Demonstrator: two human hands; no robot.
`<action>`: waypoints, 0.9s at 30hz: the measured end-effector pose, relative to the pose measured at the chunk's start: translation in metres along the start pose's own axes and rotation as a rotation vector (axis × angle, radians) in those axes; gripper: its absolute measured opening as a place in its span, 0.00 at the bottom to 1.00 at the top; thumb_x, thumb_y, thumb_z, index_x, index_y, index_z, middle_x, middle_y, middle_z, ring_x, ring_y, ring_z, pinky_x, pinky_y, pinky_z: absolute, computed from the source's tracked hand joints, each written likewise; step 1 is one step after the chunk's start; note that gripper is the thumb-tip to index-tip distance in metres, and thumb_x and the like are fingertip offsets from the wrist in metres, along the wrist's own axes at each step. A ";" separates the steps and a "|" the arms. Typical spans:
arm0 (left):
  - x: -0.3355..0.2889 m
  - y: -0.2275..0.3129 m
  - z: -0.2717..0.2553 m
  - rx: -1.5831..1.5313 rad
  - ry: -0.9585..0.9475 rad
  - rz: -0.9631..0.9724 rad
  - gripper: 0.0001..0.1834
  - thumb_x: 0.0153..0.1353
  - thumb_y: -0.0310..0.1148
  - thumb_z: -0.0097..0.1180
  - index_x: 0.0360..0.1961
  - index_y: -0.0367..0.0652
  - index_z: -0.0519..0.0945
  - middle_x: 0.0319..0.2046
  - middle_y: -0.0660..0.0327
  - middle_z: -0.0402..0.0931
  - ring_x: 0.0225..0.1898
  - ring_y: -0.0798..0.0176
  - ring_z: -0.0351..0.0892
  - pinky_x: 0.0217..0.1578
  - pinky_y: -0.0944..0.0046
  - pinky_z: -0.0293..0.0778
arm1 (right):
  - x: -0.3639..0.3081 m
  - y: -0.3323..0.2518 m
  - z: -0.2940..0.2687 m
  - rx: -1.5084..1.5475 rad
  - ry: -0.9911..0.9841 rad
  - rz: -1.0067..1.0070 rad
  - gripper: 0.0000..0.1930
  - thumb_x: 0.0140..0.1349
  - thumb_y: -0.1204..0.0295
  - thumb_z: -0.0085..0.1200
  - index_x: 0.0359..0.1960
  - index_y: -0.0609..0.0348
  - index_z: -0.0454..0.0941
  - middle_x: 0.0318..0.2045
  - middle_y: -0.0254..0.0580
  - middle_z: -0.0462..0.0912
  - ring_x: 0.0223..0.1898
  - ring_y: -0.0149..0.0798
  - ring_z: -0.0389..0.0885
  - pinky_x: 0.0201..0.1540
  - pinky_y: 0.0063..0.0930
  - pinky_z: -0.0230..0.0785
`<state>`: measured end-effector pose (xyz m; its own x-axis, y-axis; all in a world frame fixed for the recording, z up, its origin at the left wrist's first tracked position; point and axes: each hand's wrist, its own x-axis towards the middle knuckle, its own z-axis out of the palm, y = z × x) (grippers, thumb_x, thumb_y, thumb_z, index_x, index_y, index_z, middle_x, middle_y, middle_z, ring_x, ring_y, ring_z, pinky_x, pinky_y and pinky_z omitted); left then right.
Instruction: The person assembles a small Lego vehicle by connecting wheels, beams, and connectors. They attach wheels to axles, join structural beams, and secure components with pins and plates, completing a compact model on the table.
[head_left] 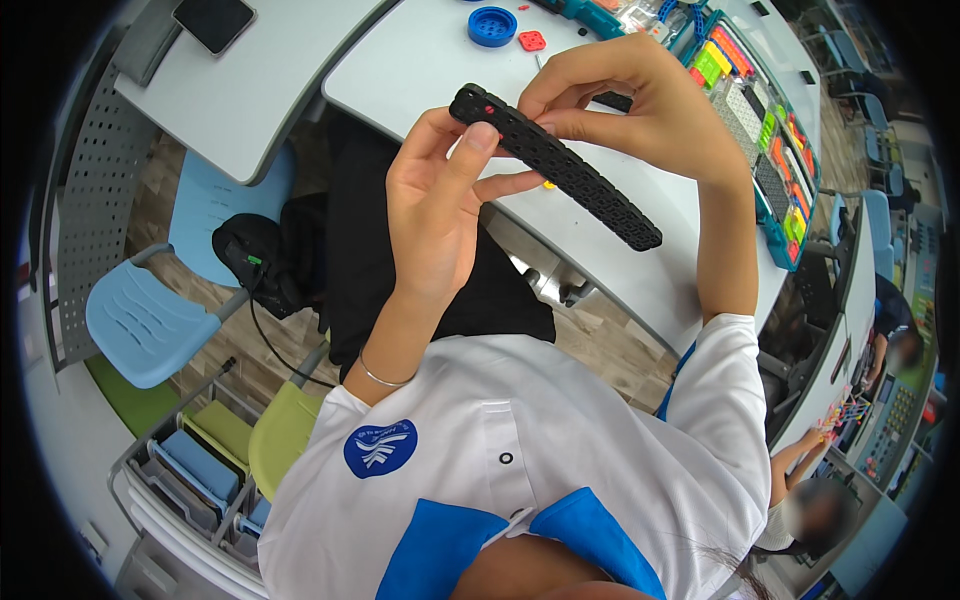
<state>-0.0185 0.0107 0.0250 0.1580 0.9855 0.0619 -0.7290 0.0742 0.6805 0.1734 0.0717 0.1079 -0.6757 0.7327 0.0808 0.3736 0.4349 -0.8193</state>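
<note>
One o'clock: one long black perforated beam (580,184), held. Twelve o'clock: one round blue wheel (492,28), one red holed plate (532,41).

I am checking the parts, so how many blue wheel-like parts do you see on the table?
1: the blue wheel-like part lies on the table, beside the red square piece. Others may be hidden behind the right hand.

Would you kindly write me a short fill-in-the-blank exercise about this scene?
1. The long perforated beam held in the left hand is coloured ____.
2. The round wheel-like part on the table is coloured ____.
3. A silver bangle circles the person's ____ forearm.

Missing words: black; blue; left.
</note>
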 end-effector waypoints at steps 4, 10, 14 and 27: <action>-0.002 0.000 0.003 0.018 0.024 -0.005 0.09 0.69 0.30 0.56 0.44 0.34 0.76 0.42 0.55 0.80 0.44 0.61 0.84 0.40 0.55 0.88 | -0.001 0.007 0.000 0.100 -0.005 0.003 0.06 0.60 0.79 0.63 0.37 0.67 0.84 0.35 0.40 0.85 0.37 0.31 0.83 0.46 0.26 0.78; -0.002 0.002 0.003 0.014 0.026 -0.011 0.08 0.69 0.30 0.55 0.42 0.34 0.76 0.41 0.55 0.79 0.43 0.60 0.84 0.41 0.55 0.88 | -0.001 0.012 0.001 0.310 -0.018 0.154 0.07 0.59 0.78 0.64 0.38 0.67 0.83 0.36 0.40 0.85 0.39 0.31 0.83 0.47 0.26 0.78; -0.003 0.001 0.004 0.010 0.014 -0.036 0.08 0.69 0.30 0.55 0.42 0.34 0.75 0.41 0.55 0.79 0.44 0.61 0.84 0.41 0.55 0.88 | 0.000 0.022 0.006 0.297 -0.014 0.082 0.07 0.59 0.79 0.63 0.39 0.68 0.83 0.36 0.40 0.85 0.39 0.30 0.83 0.46 0.25 0.78; -0.003 0.003 0.000 0.021 0.049 -0.012 0.08 0.68 0.29 0.57 0.41 0.34 0.75 0.41 0.55 0.80 0.44 0.61 0.84 0.42 0.57 0.88 | 0.002 0.036 0.005 0.461 -0.040 0.140 0.06 0.60 0.80 0.62 0.39 0.67 0.82 0.36 0.39 0.85 0.39 0.29 0.84 0.46 0.22 0.78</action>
<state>-0.0209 0.0084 0.0268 0.1333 0.9909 0.0186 -0.7132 0.0829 0.6960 0.1819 0.0860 0.0756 -0.6666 0.7427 -0.0629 0.1482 0.0494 -0.9877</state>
